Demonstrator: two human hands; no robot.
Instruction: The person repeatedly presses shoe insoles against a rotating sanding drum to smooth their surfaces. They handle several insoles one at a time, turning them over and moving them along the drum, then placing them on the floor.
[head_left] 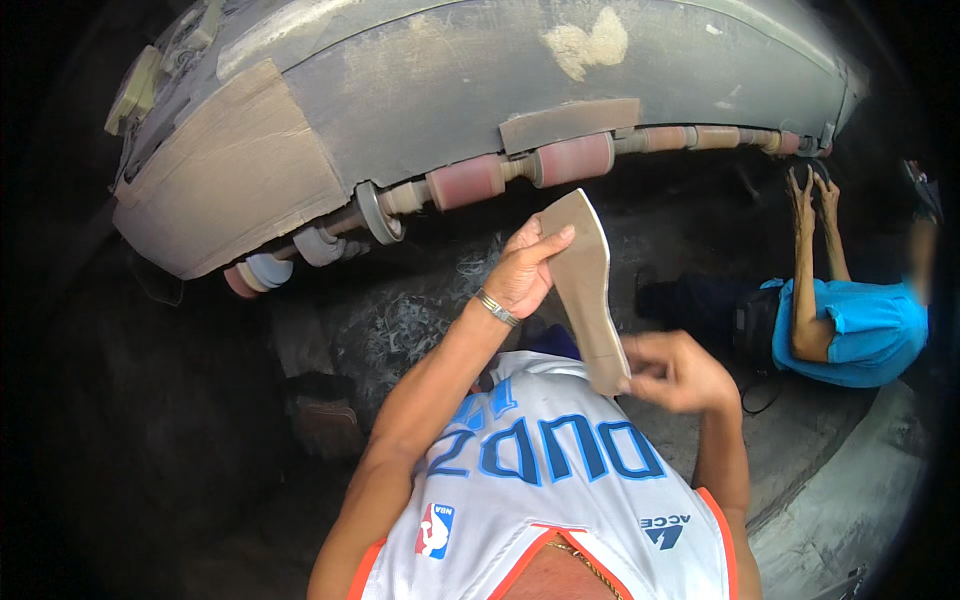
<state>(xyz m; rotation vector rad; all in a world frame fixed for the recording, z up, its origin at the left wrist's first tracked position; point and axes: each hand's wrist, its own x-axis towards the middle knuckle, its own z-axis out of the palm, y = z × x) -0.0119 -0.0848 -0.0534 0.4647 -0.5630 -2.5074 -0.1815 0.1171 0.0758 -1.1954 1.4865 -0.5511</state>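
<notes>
A shoe insole (586, 285), tan-brown on its face with a thin white edge, is held up in front of my chest. My left hand (527, 268) grips its wide end, the thumb lying on the brown face. Down at the narrow end, my right hand (680, 370) pinches the tip between thumb and fingers; motion blurs this hand somewhat. Just beyond the insole, a row of sanding rollers on a shaft runs along the machine, and the nearest red roller (575, 160) is apart from the insole.
The big grey machine housing (430, 75) spans the far side, with a cardboard panel (235, 165) at its left. A metal ring (378, 213) hangs around the shaft. To the right, a co-worker in a blue shirt (850, 330) holds both hands near the rollers' far end.
</notes>
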